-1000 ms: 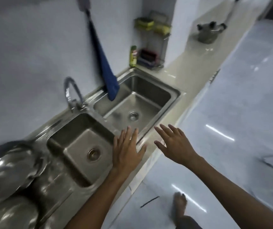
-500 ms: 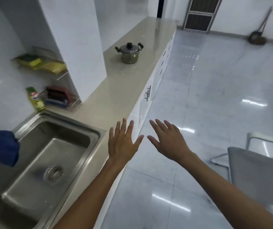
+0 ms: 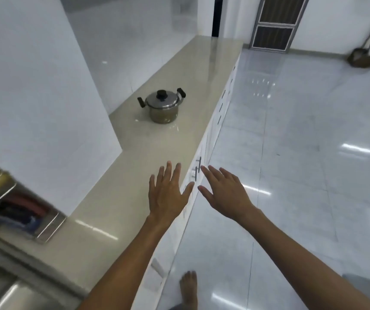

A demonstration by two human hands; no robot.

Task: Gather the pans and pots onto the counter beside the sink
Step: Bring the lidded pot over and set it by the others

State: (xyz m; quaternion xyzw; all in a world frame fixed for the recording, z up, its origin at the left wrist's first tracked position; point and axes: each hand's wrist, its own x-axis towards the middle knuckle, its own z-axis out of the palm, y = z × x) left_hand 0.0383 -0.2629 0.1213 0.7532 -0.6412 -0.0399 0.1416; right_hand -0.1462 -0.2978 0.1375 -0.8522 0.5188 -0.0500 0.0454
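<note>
A small steel pot (image 3: 162,107) with a lid, a black knob and two black side handles stands on the beige counter (image 3: 134,175), well ahead of my hands. My left hand (image 3: 167,193) hovers over the counter's front edge, fingers spread, holding nothing. Just right of it, my right hand (image 3: 223,193) is out over the floor, also spread and empty. The steel sink (image 3: 2,285) shows only at the bottom left corner.
A white wall column (image 3: 45,108) juts onto the counter left of the pot. A wire rack (image 3: 18,211) with sponges stands by the sink. White cabinet doors with bar handles (image 3: 198,166) run below the counter. Glossy tiled floor (image 3: 291,153) lies to the right; a dustpan (image 3: 362,59) leans far back.
The view has swung right and forward, from the double sink and the pans at its left toward the pot, which now looks nearer. Both hands stay spread and empty.
</note>
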